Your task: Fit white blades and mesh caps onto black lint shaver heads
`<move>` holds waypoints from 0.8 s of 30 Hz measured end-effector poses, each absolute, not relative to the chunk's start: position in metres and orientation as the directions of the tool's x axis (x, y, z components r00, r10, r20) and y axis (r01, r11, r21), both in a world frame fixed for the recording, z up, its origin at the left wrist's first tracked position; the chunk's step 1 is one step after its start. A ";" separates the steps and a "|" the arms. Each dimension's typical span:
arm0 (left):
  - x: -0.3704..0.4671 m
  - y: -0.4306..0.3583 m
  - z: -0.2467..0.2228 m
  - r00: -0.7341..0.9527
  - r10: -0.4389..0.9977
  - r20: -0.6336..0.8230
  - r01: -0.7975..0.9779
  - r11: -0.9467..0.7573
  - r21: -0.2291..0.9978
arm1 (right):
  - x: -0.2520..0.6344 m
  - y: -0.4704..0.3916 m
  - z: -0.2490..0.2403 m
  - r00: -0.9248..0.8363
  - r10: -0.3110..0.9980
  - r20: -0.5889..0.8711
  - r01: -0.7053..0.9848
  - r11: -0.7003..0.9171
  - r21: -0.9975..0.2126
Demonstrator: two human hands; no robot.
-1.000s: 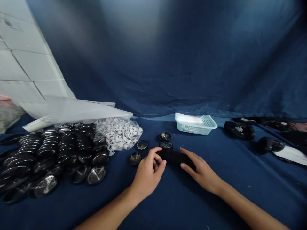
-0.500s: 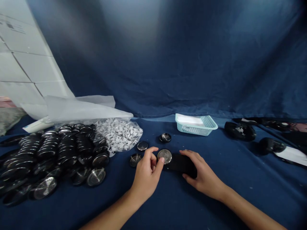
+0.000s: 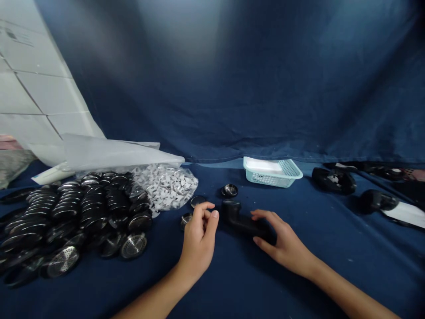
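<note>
My right hand [image 3: 287, 243] grips the end of a black shower-head-like piece [image 3: 244, 223] between thumb and fingers. The round head of this piece lies at its left end, seen from the side. Just left of that head is my left hand [image 3: 199, 239], its thumb and forefinger slightly apart, with nothing visible between them. Two perforated metal discs, one upper [image 3: 198, 201] and one lower [image 3: 185, 220], lie behind my left hand and are partly covered by it. Beyond the black piece is another round part [image 3: 229, 190] with a metal centre.
Many black-rimmed discs [image 3: 93, 208] are piled at the left, beside a clear bag of small grey-white pieces [image 3: 171, 186]. White plastic sheeting [image 3: 116, 153] lies behind. A pale green basket [image 3: 272, 178] stands at the back; black parts [image 3: 376, 201] lie at the right.
The black piece has turned, so its perforated face no longer shows. My left hand has let go of its head and moved slightly left.
</note>
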State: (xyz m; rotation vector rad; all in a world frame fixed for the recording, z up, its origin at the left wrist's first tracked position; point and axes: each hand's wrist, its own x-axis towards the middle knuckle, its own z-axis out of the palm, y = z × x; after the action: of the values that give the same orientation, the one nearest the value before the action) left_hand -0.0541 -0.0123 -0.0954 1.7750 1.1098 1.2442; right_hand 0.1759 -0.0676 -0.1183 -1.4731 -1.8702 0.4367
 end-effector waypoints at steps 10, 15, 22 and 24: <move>-0.057 -0.009 -0.095 0.101 0.902 0.420 0.281 -0.431 0.858 | 0.174 -0.077 -0.109 -0.212 0.885 0.414 0.712 0.430 -0.555; -0.053 -0.002 -0.099 0.113 0.919 0.378 0.238 -0.394 0.888 | 0.173 -0.075 -0.114 -0.238 0.867 0.437 0.750 0.450 -0.484; -0.050 0.001 -0.107 0.216 0.970 0.113 0.093 -0.135 0.986 | 0.176 -0.063 -0.119 -0.086 0.874 0.478 0.685 0.400 -0.608; -0.049 0.000 -0.106 0.237 0.970 0.061 0.069 -0.080 0.994 | 0.177 -0.063 -0.119 0.015 0.877 0.481 0.720 0.324 -0.614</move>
State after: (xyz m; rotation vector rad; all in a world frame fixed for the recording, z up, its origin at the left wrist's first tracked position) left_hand -0.0495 0.0004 -0.1064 1.4210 1.0525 1.0445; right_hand 0.1768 -0.0629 -0.1190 -1.4370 -1.7417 0.2321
